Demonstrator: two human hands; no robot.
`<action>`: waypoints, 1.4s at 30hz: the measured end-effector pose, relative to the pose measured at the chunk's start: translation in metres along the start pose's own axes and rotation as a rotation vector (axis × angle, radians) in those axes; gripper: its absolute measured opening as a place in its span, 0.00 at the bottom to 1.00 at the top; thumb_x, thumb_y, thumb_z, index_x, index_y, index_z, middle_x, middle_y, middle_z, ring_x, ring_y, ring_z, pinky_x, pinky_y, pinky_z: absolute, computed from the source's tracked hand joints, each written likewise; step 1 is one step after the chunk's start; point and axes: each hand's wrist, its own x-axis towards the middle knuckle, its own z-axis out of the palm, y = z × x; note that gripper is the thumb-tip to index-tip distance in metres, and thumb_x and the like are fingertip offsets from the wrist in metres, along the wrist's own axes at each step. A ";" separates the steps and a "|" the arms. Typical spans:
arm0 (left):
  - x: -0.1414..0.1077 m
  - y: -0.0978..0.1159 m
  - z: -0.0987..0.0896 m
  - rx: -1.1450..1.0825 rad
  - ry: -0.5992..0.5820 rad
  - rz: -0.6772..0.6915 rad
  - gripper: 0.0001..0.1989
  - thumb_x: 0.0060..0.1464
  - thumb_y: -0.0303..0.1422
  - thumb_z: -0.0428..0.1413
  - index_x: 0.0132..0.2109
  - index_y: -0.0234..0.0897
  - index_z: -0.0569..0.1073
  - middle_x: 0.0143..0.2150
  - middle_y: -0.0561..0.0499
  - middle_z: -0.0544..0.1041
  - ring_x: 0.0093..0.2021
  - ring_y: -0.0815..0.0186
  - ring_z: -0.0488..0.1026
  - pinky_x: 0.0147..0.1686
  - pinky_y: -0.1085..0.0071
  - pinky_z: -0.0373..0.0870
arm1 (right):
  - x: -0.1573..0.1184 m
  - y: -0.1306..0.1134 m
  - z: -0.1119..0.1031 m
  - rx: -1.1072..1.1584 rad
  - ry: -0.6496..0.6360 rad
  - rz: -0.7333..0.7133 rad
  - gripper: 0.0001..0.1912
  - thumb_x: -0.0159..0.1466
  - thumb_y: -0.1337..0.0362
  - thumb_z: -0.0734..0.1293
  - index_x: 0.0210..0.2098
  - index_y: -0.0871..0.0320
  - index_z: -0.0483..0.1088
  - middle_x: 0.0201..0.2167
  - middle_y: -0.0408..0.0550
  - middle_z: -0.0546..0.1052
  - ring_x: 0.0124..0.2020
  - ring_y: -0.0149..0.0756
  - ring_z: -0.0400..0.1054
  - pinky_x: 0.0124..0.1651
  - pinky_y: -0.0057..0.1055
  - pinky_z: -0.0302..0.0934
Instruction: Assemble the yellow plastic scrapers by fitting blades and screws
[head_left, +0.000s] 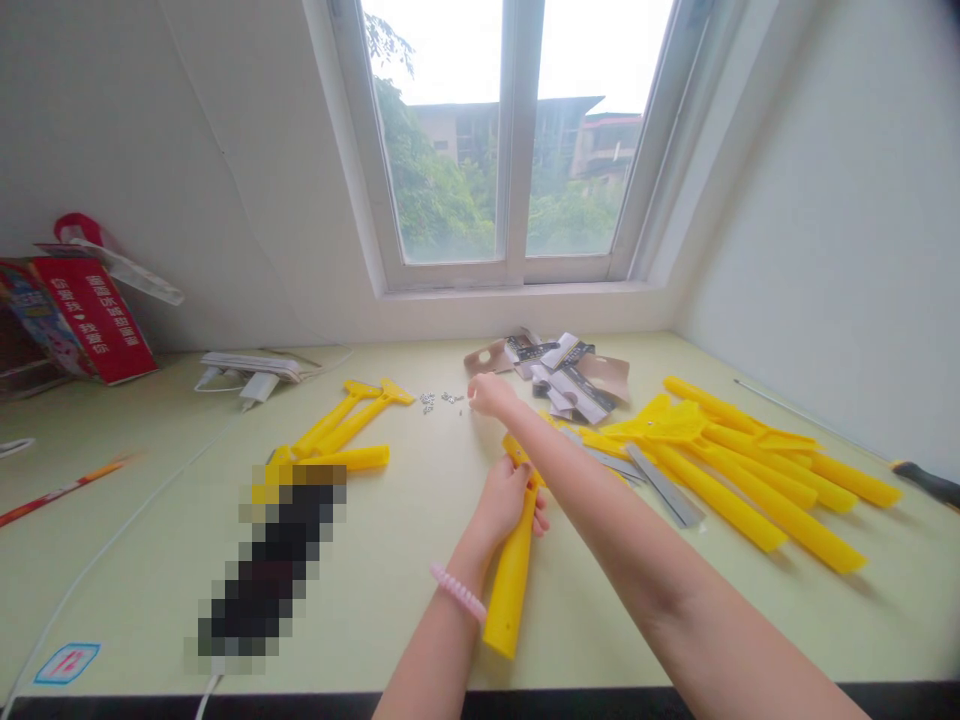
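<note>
The left hand [506, 505] wraps closely around a yellow plastic scraper handle [510, 590], whose long grip points down toward the person and whose upper end sits partly behind the right forearm; a pink beaded bracelet [459, 592] circles the left wrist; the handle is held just above the pale green worktop [390, 570], though its exact clearance is hard to tell. The right arm reaches across above it, and the right hand [491, 395] stands with its fingers drawn narrowly together; whether they pinch anything is impossible to tell. Tiny metal screws [439, 400] lie just beside that hand, with a heap of printed card packaging [559, 375] beyond it. Steel scraper blades [664, 485] lie to the right, next to a large pile of yellow scrapers [750, 470]; more yellow scrapers [337, 420] lie to the left, above a pixelated patch [274, 560]; a white charger [251, 365], a red box [90, 315] and a black-handled screwdriver [930, 483] sit toward the worktop's edges; a window [510, 140] looks out on trees and buildings.
</note>
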 end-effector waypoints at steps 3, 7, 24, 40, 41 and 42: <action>-0.001 0.002 0.001 -0.010 -0.001 -0.001 0.16 0.50 0.44 0.47 0.39 0.36 0.55 0.16 0.58 0.64 0.12 0.66 0.65 0.10 0.73 0.59 | -0.002 0.001 0.003 0.011 -0.001 -0.022 0.12 0.54 0.71 0.62 0.37 0.58 0.71 0.40 0.55 0.72 0.39 0.38 0.68 0.37 0.28 0.59; -0.002 0.003 0.002 -0.009 -0.015 0.026 0.17 0.49 0.44 0.47 0.39 0.35 0.56 0.16 0.57 0.64 0.12 0.65 0.66 0.10 0.73 0.60 | -0.004 -0.003 0.005 0.023 0.003 -0.026 0.13 0.52 0.74 0.63 0.36 0.61 0.72 0.39 0.57 0.72 0.39 0.40 0.68 0.37 0.28 0.59; -0.004 0.006 0.000 -0.027 0.051 0.043 0.10 0.50 0.37 0.44 0.37 0.36 0.54 0.16 0.57 0.65 0.11 0.67 0.65 0.08 0.76 0.57 | -0.089 0.049 -0.043 0.798 0.033 -0.033 0.10 0.48 0.61 0.66 0.28 0.59 0.75 0.25 0.45 0.74 0.28 0.33 0.65 0.28 0.26 0.56; -0.012 0.008 -0.001 0.053 0.073 0.093 0.09 0.49 0.38 0.46 0.34 0.36 0.57 0.17 0.57 0.66 0.11 0.70 0.65 0.09 0.77 0.58 | -0.156 0.077 0.004 1.082 -0.037 -0.011 0.07 0.47 0.64 0.67 0.24 0.60 0.74 0.22 0.43 0.72 0.26 0.29 0.62 0.29 0.25 0.53; -0.012 0.008 -0.001 0.052 0.070 0.092 0.09 0.49 0.38 0.46 0.34 0.36 0.57 0.17 0.57 0.66 0.11 0.70 0.65 0.09 0.77 0.58 | -0.156 0.076 0.004 1.083 -0.038 -0.001 0.06 0.47 0.64 0.67 0.24 0.60 0.74 0.22 0.43 0.72 0.26 0.29 0.62 0.28 0.25 0.53; -0.012 0.009 -0.001 0.051 0.066 0.093 0.09 0.49 0.38 0.46 0.34 0.36 0.58 0.17 0.57 0.66 0.11 0.70 0.65 0.09 0.77 0.58 | -0.157 0.076 0.004 1.085 -0.037 0.006 0.06 0.47 0.65 0.67 0.24 0.60 0.74 0.22 0.43 0.72 0.26 0.29 0.62 0.28 0.25 0.52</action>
